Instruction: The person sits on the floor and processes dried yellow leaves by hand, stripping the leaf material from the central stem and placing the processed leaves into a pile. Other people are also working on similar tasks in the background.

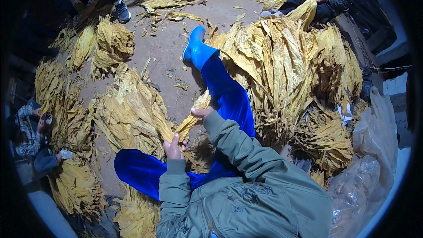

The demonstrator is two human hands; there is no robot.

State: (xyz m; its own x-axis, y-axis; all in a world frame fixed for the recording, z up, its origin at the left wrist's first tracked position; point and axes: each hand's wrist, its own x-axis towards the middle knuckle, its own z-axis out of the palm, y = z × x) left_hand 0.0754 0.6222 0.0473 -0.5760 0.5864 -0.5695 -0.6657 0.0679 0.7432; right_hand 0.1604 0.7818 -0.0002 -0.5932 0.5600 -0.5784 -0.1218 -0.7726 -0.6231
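Note:
My left hand grips the stem ends of several dried yellow tobacco leaves, which fan up and to the left. Above and to its right, my right hand is closed around another dried leaf that runs down to the left hand. Both hands are over the space between my bent legs in blue trousers. A large heap of dried leaves lies left of the hands, and a bigger pile spreads beyond my right leg. Darker stem ends show just right of my left hand.
A blue boot covers my outstretched foot on the bare floor. Leaf bundles lie at the upper left, more at the right beside clear plastic sheeting. People sit at upper right and far left; others stand at upper left.

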